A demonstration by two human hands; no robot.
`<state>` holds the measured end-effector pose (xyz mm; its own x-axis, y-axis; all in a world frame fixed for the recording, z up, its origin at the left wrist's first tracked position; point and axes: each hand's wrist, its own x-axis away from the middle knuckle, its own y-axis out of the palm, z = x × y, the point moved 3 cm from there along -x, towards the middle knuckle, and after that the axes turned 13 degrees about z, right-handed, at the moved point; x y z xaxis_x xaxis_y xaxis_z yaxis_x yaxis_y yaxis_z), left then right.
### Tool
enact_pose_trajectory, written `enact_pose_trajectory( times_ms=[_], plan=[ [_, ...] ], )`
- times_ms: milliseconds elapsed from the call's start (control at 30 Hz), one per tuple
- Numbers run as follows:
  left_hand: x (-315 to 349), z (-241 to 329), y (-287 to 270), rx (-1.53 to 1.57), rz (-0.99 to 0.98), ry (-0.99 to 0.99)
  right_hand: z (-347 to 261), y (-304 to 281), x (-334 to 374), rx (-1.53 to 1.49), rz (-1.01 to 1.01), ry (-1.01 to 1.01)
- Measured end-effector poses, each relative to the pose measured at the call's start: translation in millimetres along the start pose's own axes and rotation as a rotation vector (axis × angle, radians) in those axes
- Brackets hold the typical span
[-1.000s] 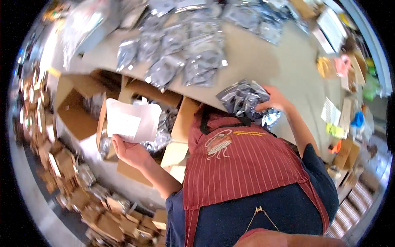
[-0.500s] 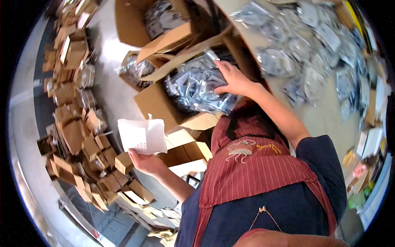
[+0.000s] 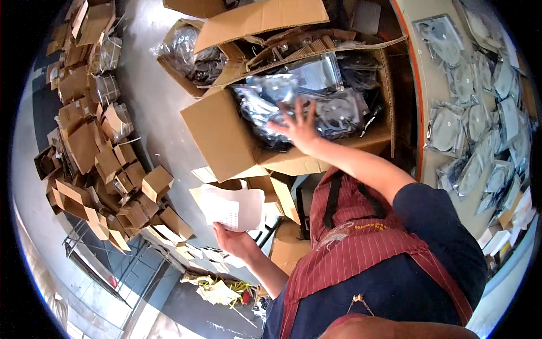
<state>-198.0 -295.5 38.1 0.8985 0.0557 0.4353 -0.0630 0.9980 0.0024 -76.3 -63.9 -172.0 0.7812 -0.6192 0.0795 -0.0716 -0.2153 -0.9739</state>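
My left hand (image 3: 234, 242) grips white paper sheets (image 3: 245, 208), one printed with small rows of marks, below the carton's near left corner. Over an open cardboard carton (image 3: 217, 135), my right hand (image 3: 301, 131) spreads its fingers on shiny clear plastic bags (image 3: 261, 107) at the left part of the load. Dark items lie inside the bags, their kind hidden by glare and blur. More bagged items (image 3: 341, 113) fill the carton to the right of my hand, and a flat bag with a pale sheet (image 3: 316, 74) rests behind it.
A smaller carton of clear bags (image 3: 189, 51) stands at the far left of mine. To the right, a table with an orange edge (image 3: 419, 113) carries many bagged items (image 3: 449, 130). Stacked empty cartons (image 3: 101, 164) line the left side. Another open box (image 3: 282, 195) sits below the carton.
The view has swung to the right. My right hand has moved from the right side of the bags to the left part of the carton, fingers now spread wider. My left hand still holds the paper.
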Motion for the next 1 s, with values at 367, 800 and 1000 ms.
enact_pose_trajectory(
  times_ms=[367, 800, 1000],
  plan=[
    [29, -11, 62, -0.068, -0.206, 0.009, 51, -11, 4, -0.208, -0.076, -0.243],
    [72, -21, 181, -0.123, -0.516, 0.142, 148, -81, 82, -0.447, 0.078, 0.344],
    [143, -29, 230, -0.278, -0.865, 0.328, 151, -201, 179, -0.795, 0.585, 0.345]
  ],
)
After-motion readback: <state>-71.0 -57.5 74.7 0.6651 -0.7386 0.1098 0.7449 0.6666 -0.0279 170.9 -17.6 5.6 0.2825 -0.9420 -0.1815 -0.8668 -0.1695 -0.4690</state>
